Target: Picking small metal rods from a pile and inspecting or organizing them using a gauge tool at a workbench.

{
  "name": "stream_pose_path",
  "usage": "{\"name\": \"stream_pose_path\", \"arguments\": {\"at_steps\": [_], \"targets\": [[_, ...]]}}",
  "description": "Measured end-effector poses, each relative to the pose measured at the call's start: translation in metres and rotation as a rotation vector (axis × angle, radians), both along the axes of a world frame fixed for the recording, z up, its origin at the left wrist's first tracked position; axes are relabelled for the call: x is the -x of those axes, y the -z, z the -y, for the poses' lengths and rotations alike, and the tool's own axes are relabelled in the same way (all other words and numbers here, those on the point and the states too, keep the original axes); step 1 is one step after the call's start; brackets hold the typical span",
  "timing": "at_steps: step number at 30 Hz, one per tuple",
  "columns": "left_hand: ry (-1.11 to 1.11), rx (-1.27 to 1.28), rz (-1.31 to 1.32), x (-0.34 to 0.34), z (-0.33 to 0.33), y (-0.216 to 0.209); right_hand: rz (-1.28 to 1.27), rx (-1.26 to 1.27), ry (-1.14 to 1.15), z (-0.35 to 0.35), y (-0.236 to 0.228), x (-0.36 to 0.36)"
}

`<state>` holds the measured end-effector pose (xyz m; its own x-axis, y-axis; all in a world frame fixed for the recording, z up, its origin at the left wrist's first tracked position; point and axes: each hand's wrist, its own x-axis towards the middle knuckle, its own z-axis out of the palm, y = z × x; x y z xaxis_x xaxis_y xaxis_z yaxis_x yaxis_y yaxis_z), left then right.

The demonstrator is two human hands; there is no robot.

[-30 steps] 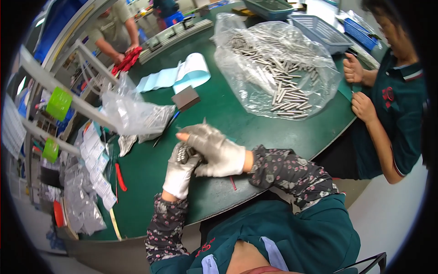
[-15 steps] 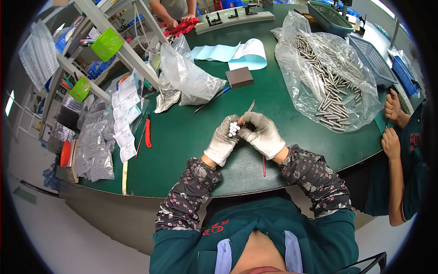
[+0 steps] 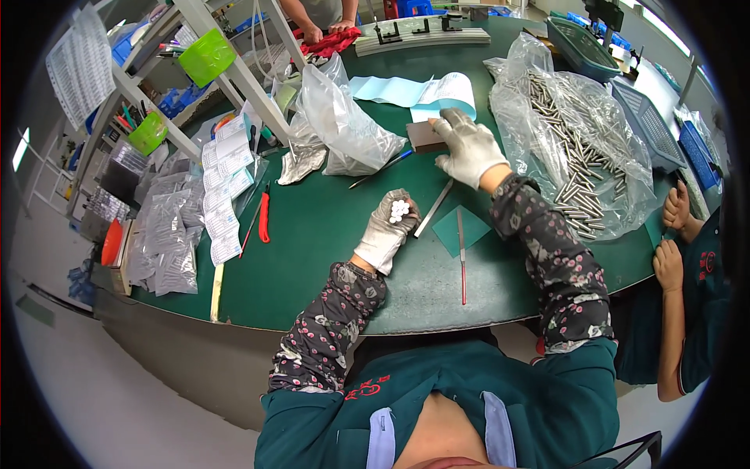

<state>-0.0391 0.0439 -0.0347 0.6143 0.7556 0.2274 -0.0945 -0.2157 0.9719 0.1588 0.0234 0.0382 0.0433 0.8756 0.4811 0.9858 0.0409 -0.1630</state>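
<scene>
My left hand [image 3: 386, 233], in a white glove, is closed around a bundle of slim rods [image 3: 399, 209], their round bright ends facing up. My gloved right hand [image 3: 471, 148] is stretched out at the right end of a dark brown block [image 3: 423, 139]. Its fingers are apart; whether they touch the block I cannot tell. Between the hands lies a flat metal strip [image 3: 434, 209]. Nearer to me, a thin red-handled tool with a narrow grey blade [image 3: 462, 262] rests partly over a green square sheet [image 3: 451, 232].
A clear bag of metal pins [image 3: 574, 156] spreads at right, by a grey basket [image 3: 644, 125]. Left of the block stand a filled plastic bag [image 3: 344, 133] and a pen [image 3: 383, 168]. A red-handled cutter [image 3: 264, 215] lies left. A co-worker's hands [image 3: 670, 234] are at the right edge.
My right hand has left the bundle and moved away from me to the block. The metal strip, green sheet and tool blade have come into sight. My left hand keeps the rods.
</scene>
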Motion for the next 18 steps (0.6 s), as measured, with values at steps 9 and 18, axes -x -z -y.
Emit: {"name": "stream_pose_path", "arguments": {"at_steps": [9, 18], "targets": [[0.056, 0.062, 0.075, 0.000, -0.001, 0.001, 0.067, 0.489, 0.093, -0.040, 0.016, -0.005], [0.103, -0.001, 0.038, -0.003, -0.003, 0.007, 0.040, 0.303, 0.118, -0.030, 0.025, -0.012]]}}
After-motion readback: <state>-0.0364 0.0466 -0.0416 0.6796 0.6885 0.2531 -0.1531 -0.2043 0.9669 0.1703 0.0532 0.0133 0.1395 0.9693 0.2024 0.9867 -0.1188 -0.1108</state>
